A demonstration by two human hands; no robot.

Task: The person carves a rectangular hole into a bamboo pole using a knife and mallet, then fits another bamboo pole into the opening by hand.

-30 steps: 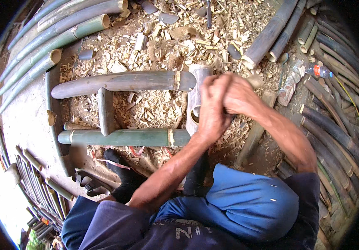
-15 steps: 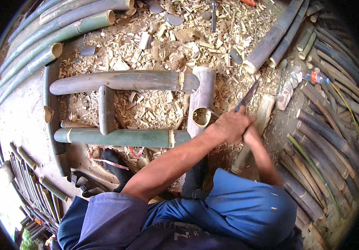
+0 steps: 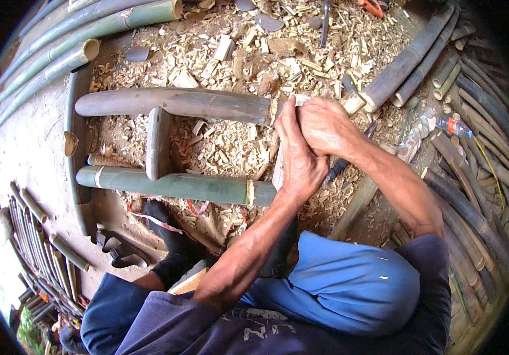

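Observation:
A short pale bamboo piece (image 3: pixel 278 169) stands across the right ends of two long bamboo poles, the brownish upper one (image 3: pixel 207 103) and the green lower one (image 3: pixel 183 182). My left hand (image 3: pixel 303 163) is closed around this piece, its fingers stretching up along the side. Over its upper end my right hand (image 3: pixel 328 127) is closed too, overlapping the left. Between them the hands hide most of the piece. On the ground just right of my left hand lies a knife with a dark handle (image 3: pixel 337 169), its blade partly behind my right forearm.
A short crosspiece (image 3: pixel 158 145) joins the two poles, and a dark upright bamboo (image 3: pixel 78 154) crosses their left ends. Wood chips (image 3: pixel 219 142) cover the ground. Bamboo poles lie at upper left and right, near a plastic bottle (image 3: pixel 452 125). Another bamboo length (image 3: pixel 355 207) lies beside my knee.
The knife that was held in my hands now lies on the ground. Both hands have moved up and left onto the short bamboo piece, and my right forearm has swung further into view.

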